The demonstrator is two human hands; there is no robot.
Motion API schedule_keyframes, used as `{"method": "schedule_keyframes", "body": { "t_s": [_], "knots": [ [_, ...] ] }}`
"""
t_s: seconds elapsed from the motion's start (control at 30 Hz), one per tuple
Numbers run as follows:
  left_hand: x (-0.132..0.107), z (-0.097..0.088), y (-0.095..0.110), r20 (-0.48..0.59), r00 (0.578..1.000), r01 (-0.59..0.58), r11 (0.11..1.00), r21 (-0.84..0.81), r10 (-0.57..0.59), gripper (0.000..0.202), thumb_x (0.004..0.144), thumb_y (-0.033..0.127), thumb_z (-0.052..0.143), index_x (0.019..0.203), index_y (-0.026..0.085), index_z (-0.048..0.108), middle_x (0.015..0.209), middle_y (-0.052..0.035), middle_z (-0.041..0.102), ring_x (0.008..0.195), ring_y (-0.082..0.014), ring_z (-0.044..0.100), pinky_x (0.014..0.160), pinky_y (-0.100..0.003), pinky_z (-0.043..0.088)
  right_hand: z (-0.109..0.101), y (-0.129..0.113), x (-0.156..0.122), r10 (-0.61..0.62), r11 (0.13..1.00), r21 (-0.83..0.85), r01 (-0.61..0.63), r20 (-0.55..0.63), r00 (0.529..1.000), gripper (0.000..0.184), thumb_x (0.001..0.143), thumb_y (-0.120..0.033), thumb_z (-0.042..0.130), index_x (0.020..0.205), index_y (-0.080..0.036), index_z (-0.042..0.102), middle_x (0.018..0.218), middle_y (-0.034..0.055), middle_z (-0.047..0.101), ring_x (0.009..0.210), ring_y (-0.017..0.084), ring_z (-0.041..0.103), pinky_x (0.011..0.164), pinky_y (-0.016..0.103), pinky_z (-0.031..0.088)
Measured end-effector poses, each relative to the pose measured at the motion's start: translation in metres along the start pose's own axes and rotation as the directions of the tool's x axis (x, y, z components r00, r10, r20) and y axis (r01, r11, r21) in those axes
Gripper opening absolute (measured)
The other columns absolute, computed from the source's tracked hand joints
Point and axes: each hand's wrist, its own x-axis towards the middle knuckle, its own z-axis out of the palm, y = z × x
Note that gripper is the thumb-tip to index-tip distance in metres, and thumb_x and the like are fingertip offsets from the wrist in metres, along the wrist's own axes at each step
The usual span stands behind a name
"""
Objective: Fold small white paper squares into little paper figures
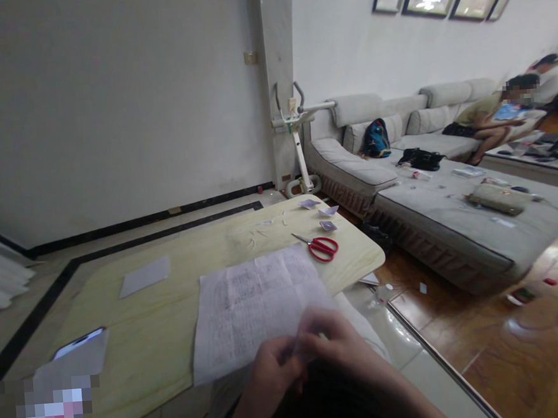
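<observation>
My left hand (279,364) and my right hand (333,336) meet near the front edge of the table, fingers closed and pressed together. Something small and pale shows between the fingertips, but blur and the fingers hide what it is. Just beyond the hands lies a creased, printed sheet of paper (251,300), partly over the table's edge. Red-handled scissors (323,249) rest past its far right corner, blades slightly apart. Behind them are three small folded paper pieces, one of them a purplish piece (328,226) nearest the scissors.
Thin paper strips (257,236) lie on the pale yellow table (174,344). A white sheet (145,277) and a lit phone (79,342) are to the left. A grey sofa (452,222) with bags stands at right, with people seated farther back. An exercise machine (298,144) stands behind.
</observation>
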Motion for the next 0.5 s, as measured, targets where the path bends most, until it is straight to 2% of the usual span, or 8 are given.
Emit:
{"method": "schedule_keyframes", "body": {
  "t_s": [0.13,0.27,0.37,0.43,0.5],
  "knots": [
    [0.003,-0.002,-0.006,-0.005,0.999,-0.039,0.996,0.074,0.040,0.047,0.083,0.059,0.064,0.081,0.012,0.072,0.063,-0.0007,0.062,0.056,-0.0135,0.055,0.052,-0.022,0.041,0.001,-0.001,-0.001,-0.029,0.996,-0.081,0.028,-0.012,0.999,0.014,0.077,-0.029,0.069,0.072,-0.016,0.068,0.070,0.0003,0.060,0.069,0.016,0.053,0.065,0.028,0.042],
    [0.000,-0.001,0.000,-0.049,0.996,-0.070,0.992,0.104,0.076,0.039,0.086,0.051,0.063,0.081,0.013,0.073,0.063,-0.0003,0.064,0.058,-0.0140,0.057,0.055,-0.022,0.043,-0.001,0.004,0.001,-0.031,0.999,-0.035,0.029,-0.050,0.998,0.014,0.078,-0.028,0.069,0.070,-0.017,0.068,0.071,0.0010,0.064,0.071,0.018,0.057,0.069,0.029,0.045],
    [-0.003,0.001,0.008,-0.197,0.972,-0.110,0.988,0.113,0.131,0.035,0.086,0.047,0.064,0.070,0.016,0.070,0.056,0.0019,0.059,0.054,-0.0136,0.055,0.054,-0.023,0.043,-0.003,0.011,0.004,-0.051,0.998,0.034,0.055,-0.121,0.991,0.016,0.076,-0.032,0.071,0.085,-0.018,0.071,0.077,0.0018,0.066,0.075,0.019,0.059,0.071,0.030,0.046],
    [-0.005,0.003,0.012,-0.349,0.927,-0.122,0.990,0.068,0.138,0.033,0.084,0.046,0.065,0.064,0.019,0.066,0.054,0.0024,0.058,0.053,-0.0143,0.055,0.053,-0.023,0.045,-0.002,0.015,0.005,-0.049,0.996,0.063,0.059,-0.146,0.988,0.025,0.073,-0.033,0.074,0.093,-0.018,0.070,0.079,0.0015,0.066,0.075,0.019,0.059,0.071,0.030,0.046],
    [-0.006,0.007,0.014,-0.465,0.877,-0.137,0.991,0.002,0.123,0.030,0.081,0.044,0.067,0.063,0.020,0.064,0.053,0.0024,0.059,0.051,-0.0151,0.055,0.051,-0.024,0.046,0.001,0.017,0.006,-0.034,0.997,0.065,0.042,-0.130,0.991,0.023,0.071,-0.032,0.075,0.087,-0.017,0.068,0.075,0.0002,0.063,0.071,0.018,0.057,0.067,0.029,0.045]
  ]
}}
